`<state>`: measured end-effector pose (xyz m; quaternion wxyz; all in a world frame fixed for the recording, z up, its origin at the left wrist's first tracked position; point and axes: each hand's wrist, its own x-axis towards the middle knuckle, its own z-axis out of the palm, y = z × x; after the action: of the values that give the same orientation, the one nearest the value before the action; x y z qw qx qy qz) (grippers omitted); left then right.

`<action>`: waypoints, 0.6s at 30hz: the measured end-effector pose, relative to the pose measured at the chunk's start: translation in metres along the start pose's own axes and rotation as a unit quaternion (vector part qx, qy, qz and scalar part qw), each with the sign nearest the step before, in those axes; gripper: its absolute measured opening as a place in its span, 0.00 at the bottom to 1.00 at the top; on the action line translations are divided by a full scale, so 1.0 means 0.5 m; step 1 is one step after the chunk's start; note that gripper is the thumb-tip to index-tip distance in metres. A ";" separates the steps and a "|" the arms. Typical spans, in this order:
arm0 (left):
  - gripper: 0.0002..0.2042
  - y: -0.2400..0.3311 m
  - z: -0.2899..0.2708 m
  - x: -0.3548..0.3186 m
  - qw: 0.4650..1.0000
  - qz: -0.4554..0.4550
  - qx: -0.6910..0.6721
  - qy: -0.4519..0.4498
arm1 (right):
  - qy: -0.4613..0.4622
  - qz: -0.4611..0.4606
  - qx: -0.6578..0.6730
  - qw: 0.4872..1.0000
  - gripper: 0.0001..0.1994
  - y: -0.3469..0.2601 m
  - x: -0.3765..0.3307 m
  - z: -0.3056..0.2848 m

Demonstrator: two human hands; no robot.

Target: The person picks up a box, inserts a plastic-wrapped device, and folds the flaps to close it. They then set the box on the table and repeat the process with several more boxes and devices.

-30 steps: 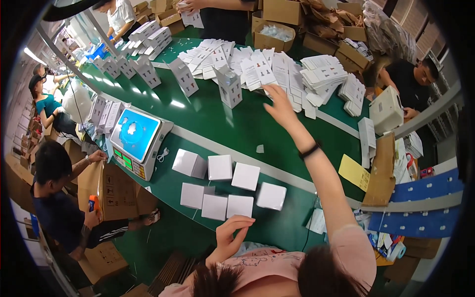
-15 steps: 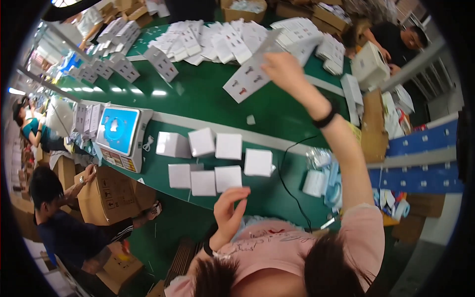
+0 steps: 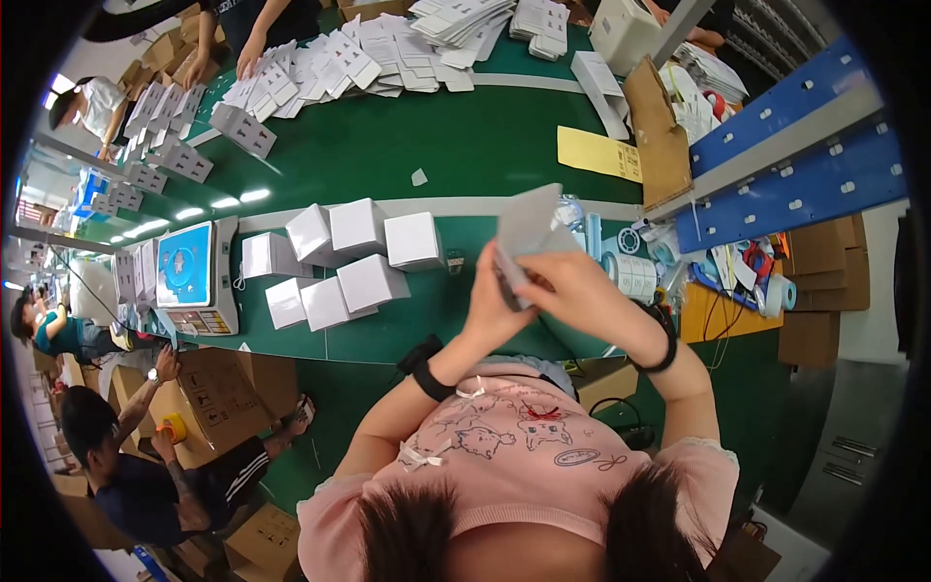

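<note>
Close in front of me, both hands are on a thin-walled white carton [image 3: 533, 221] tilted up above the table's near edge. My left hand [image 3: 493, 308] is closed round its lower left side. From the right, my right hand [image 3: 572, 289] grips its lower edge, fingers bent near the left thumb. The fingers partly hide the carton's lower end. To the left of my hands stand several closed white boxes [image 3: 414, 242] in two rough rows on the green table [image 3: 369, 155].
A scale [image 3: 189, 272] with a blue top stands at the left. Flat printed cartons [image 3: 339, 60] are heaped along the far side, where another person's hand [image 3: 252, 53] reaches in. Tape rolls [image 3: 635, 276] lie at the right, near a yellow sheet [image 3: 596, 152]. A seated person [image 3: 126, 475] handles a large brown box [image 3: 208, 398].
My right hand has come back from the far pile with a flat carton, now held up near me. My left hand has moved right and taken hold of it too. The view has shifted.
</note>
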<state>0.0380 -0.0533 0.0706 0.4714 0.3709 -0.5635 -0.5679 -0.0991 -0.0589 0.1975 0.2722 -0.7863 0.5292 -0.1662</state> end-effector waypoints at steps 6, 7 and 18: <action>0.53 -0.034 -0.091 -0.032 0.997 0.025 -0.058 0.043 | -0.088 0.139 0.160 0.973 0.16 -0.094 -0.268 -0.221; 0.53 -0.039 -0.092 -0.022 0.999 0.043 -0.020 0.021 | -0.077 0.149 0.162 0.973 0.16 -0.088 -0.297 -0.222; 0.51 -0.192 -0.079 -0.023 0.977 0.160 0.104 -0.098 | 0.204 0.031 0.277 0.938 0.22 0.170 -0.083 0.241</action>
<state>0.0675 -0.0614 -0.0295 0.4576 0.2651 -0.7152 -0.4569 -0.1117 -0.0151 0.0514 0.3710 -0.6120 0.5303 -0.4546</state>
